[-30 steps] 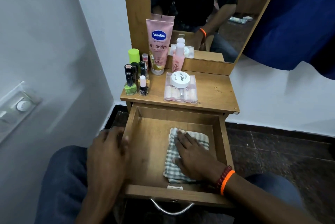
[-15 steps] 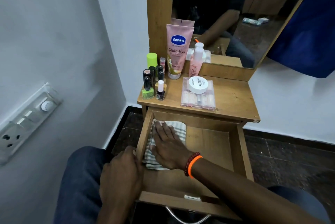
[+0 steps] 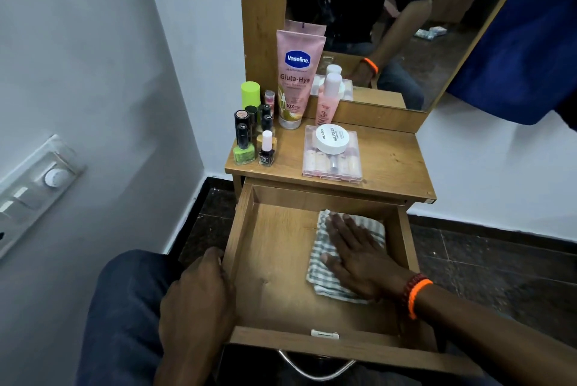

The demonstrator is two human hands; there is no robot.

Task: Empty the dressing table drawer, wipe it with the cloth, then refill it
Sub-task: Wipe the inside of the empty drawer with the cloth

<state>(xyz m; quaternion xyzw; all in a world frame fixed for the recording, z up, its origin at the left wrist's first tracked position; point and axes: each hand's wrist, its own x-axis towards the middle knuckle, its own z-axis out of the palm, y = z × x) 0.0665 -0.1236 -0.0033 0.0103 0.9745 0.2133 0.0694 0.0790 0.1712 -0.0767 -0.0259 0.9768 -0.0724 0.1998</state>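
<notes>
The wooden drawer (image 3: pixel 271 279) is pulled out and holds only a green-and-white checked cloth (image 3: pixel 321 279) at its right side. My right hand (image 3: pixel 359 257) lies flat on the cloth, fingers spread, pressing it on the drawer floor. My left hand (image 3: pixel 196 298) grips the drawer's left wall from outside. On the tabletop (image 3: pixel 393 167) stand a pink Vaseline tube (image 3: pixel 296 79), a pink bottle (image 3: pixel 327 98), several nail polish bottles (image 3: pixel 253 136), and a clear box (image 3: pixel 331 164) with a white jar (image 3: pixel 332 139) on top.
A mirror (image 3: pixel 374 11) rises behind the tabletop. A white wall with a switch panel (image 3: pixel 34 186) is close on the left. The dark tiled floor (image 3: pixel 487 264) lies to the right. A metal handle (image 3: pixel 315 367) hangs on the drawer front. My knee (image 3: pixel 125 307) is beside the drawer.
My right hand slid the cloth from the drawer's right side to its back left corner, then back to the right side. My left hand stayed on the left wall.
</notes>
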